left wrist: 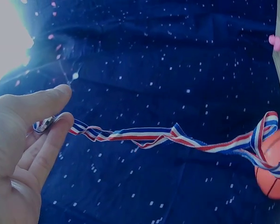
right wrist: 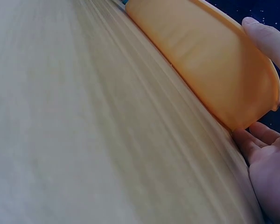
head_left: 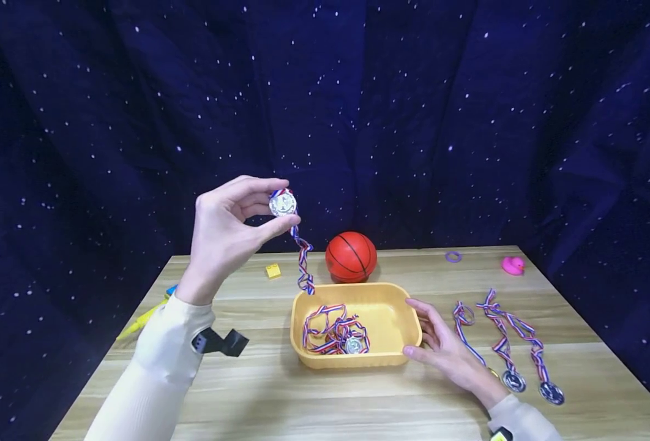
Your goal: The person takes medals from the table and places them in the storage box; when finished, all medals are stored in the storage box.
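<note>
Raised above the table, my left hand (head_left: pixel 228 226) pinches a silver-coloured medal (head_left: pixel 283 203) between thumb and fingers. Its red, white and blue ribbon (left wrist: pixel 144 135) dangles down, its lower end by the back left rim of a yellow-orange plastic bin (head_left: pixel 380 360). Inside that bin, on the left, lie tangled striped ribbons (head_left: pixel 325 309) with another silver medal (head_left: pixel 353 345). At the bin's right end my right hand (head_left: pixel 448 346) holds the corner, thumb at the rim and fingers curved against the outside. The right wrist view shows its thumb (right wrist: pixel 268 39) high on the bin and the other fingers low, by the tabletop.
Behind the bin sits a red basketball (head_left: pixel 351 257). Several ribboned medals (head_left: pixel 514 381) lie at the right. Further back are a purple ring (head_left: pixel 453 256) and a pink duck (head_left: pixel 513 265). A yellow block (head_left: pixel 272 271) and a yellow-blue object (head_left: pixel 144 320) are on the left.
</note>
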`<state>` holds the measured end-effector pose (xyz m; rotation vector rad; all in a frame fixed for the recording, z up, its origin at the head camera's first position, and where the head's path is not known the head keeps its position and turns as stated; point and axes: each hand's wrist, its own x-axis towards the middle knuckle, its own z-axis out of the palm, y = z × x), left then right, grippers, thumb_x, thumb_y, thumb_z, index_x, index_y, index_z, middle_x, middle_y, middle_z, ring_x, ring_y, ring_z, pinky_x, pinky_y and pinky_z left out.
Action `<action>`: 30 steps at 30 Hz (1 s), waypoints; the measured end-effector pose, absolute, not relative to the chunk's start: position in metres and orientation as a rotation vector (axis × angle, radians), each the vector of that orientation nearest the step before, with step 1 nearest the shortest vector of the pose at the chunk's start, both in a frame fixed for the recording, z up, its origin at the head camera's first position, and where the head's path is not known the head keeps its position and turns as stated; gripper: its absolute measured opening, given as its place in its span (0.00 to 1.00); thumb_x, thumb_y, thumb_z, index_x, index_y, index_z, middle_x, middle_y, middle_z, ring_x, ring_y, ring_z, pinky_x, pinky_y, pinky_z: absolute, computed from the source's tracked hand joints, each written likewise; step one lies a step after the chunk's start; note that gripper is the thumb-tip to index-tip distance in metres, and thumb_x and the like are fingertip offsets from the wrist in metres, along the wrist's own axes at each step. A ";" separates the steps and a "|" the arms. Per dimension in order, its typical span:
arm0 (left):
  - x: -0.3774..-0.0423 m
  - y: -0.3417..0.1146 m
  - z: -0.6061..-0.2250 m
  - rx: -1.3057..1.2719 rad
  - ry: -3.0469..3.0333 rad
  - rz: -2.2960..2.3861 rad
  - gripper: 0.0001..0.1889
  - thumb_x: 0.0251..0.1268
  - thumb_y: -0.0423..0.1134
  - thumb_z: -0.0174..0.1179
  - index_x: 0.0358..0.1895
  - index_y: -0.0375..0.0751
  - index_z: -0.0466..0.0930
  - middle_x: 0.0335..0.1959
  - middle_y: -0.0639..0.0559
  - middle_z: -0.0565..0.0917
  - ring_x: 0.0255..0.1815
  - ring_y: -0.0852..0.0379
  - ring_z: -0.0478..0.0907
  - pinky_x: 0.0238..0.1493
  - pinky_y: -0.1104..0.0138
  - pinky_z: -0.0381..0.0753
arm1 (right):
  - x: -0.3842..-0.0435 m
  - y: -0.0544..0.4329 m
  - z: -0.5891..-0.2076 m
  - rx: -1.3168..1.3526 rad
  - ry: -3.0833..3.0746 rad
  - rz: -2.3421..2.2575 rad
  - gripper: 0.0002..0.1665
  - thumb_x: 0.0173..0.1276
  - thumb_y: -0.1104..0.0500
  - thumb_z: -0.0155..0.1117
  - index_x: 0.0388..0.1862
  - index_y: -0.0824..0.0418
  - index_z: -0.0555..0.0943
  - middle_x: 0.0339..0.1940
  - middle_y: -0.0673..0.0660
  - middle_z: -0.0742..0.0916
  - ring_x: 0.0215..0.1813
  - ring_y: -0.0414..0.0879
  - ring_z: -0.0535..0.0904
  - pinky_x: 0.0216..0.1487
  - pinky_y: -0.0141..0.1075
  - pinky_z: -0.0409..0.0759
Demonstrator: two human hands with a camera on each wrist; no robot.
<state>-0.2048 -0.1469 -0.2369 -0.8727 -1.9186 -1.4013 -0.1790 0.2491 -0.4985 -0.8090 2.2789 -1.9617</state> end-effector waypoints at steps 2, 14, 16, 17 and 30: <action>-0.209 -0.137 -0.237 -0.884 -1.927 -1.420 0.26 0.53 0.27 0.87 0.57 0.38 0.93 0.50 0.48 0.94 0.43 0.52 0.94 0.50 0.64 0.93 | -0.179 0.249 -0.500 -0.813 2.278 -1.961 0.53 0.75 0.69 0.74 0.90 0.61 0.57 0.82 0.76 0.69 0.80 0.61 0.74 0.79 0.30 0.74; -0.224 -0.081 -0.272 -0.949 -2.035 -1.405 0.25 0.52 0.37 0.90 0.56 0.46 0.94 0.48 0.58 0.94 0.41 0.62 0.93 0.49 0.62 0.94 | -0.180 0.249 -0.499 -0.815 2.285 -1.968 0.53 0.74 0.70 0.74 0.90 0.61 0.57 0.82 0.76 0.70 0.79 0.56 0.75 0.77 0.28 0.75; -0.225 -0.073 -0.285 -0.946 -2.069 -1.401 0.25 0.52 0.37 0.91 0.56 0.47 0.95 0.47 0.59 0.94 0.41 0.63 0.93 0.47 0.65 0.94 | -0.180 0.249 -0.499 -0.816 2.289 -1.966 0.53 0.74 0.70 0.74 0.90 0.62 0.57 0.82 0.76 0.70 0.79 0.56 0.76 0.77 0.29 0.76; -0.226 -0.070 -0.293 -0.941 -2.085 -1.410 0.25 0.52 0.37 0.91 0.55 0.47 0.95 0.46 0.58 0.94 0.40 0.63 0.93 0.47 0.65 0.94 | -0.180 0.249 -0.499 -0.814 2.292 -1.965 0.53 0.74 0.70 0.74 0.90 0.62 0.57 0.82 0.76 0.70 0.79 0.56 0.76 0.77 0.29 0.76; -0.230 -0.043 -0.388 -0.867 -2.353 -1.472 0.25 0.50 0.38 0.91 0.54 0.46 0.94 0.49 0.55 0.93 0.44 0.56 0.95 0.51 0.65 0.93 | -0.179 0.248 -0.499 -0.838 2.287 -1.964 0.52 0.75 0.69 0.73 0.90 0.64 0.57 0.82 0.76 0.70 0.80 0.54 0.75 0.79 0.28 0.73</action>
